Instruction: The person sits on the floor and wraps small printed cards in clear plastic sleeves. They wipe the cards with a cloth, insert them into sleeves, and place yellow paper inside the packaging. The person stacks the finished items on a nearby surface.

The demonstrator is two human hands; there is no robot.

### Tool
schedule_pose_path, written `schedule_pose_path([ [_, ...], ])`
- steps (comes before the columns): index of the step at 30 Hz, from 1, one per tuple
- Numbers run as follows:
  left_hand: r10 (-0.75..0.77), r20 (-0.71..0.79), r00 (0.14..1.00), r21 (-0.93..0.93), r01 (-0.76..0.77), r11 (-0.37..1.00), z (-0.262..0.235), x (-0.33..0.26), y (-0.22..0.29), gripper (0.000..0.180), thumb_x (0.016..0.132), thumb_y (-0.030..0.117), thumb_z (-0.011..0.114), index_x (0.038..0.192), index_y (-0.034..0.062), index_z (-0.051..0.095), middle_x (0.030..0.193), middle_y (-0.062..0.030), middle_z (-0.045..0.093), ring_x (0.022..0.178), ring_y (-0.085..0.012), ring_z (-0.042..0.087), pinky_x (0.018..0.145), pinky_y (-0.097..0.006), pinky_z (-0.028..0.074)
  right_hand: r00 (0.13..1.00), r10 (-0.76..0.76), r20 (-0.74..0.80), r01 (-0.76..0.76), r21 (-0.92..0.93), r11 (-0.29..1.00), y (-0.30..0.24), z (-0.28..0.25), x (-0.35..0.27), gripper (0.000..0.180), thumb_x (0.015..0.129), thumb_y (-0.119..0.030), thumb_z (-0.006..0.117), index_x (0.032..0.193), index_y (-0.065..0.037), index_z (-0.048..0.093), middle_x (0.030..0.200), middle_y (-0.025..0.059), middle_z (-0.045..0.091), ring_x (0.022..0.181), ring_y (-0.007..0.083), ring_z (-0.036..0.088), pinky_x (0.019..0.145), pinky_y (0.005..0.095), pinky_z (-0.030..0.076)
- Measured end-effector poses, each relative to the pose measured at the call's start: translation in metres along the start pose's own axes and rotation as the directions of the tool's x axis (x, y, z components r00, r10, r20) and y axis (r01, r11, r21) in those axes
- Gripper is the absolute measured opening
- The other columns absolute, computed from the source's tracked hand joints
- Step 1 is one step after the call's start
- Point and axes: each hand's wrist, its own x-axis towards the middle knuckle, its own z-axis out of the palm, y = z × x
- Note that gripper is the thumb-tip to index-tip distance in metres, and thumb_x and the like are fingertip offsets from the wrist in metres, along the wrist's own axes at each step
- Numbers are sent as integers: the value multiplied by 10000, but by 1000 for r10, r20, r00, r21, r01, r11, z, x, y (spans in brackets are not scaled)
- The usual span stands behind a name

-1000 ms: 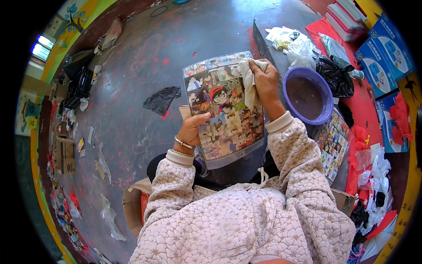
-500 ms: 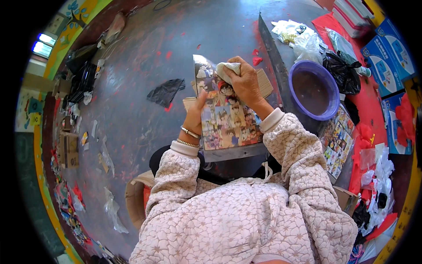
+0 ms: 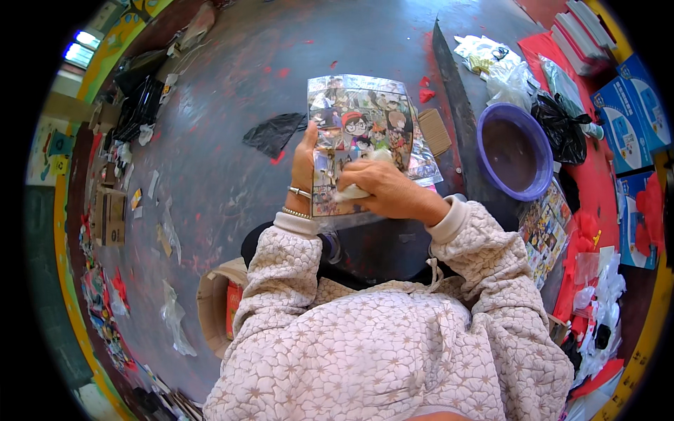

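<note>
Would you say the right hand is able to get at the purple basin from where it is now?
Probably yes. The purple basin sits open on the floor to the right, with only bare floor between it and the right hand. That hand is pressing a white cloth on the cartoon sheet, so it would have to leave it.

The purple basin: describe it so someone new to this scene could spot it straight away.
Start at the grey floor in front of the seated person, then go to the red mat along its right side. The purple basin sits at that mat's inner edge, just right of the cartoon sheet being held. It is the only round, open, purple container there.
</note>
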Motion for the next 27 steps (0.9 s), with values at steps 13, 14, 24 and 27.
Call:
schedule_pose_path([
  [13,171,101,980,-136,-157,978,10,-3,8,550,899,436,325,1247,12,355,1203,-167,469,1059,-306,498,887,-448,414,448,755,-480,-29,835,549,40,-69,-11,95,807,-108,585,828,-15,587,712,32,602,554,74,548,482,218,452],
  [14,164,108,981,-140,-148,979,9,-1,7,549,900,435,321,1241,7,363,1199,-167,474,1054,-305,502,890,-441,413,482,720,-499,-31,812,583,35,-62,-6,94,800,-111,591,824,-20,580,717,36,598,567,92,556,497,228,454],
  [24,61,114,992,-200,-37,979,12,-6,-8,483,907,390,328,1173,2,441,1124,-163,532,985,-283,547,858,-420,442,731,-104,-674,-183,-341,922,28,-16,12,210,687,-113,650,858,-47,548,775,102,539,671,305,569,585,359,456],
  [27,189,9,982,-84,-188,979,6,-7,3,476,912,376,324,1187,2,431,1140,-158,525,995,-288,542,867,-430,436,461,234,-856,-503,-35,864,74,-45,2,185,752,-177,604,816,-13,550,707,133,565,617,297,562,585,380,454],
])
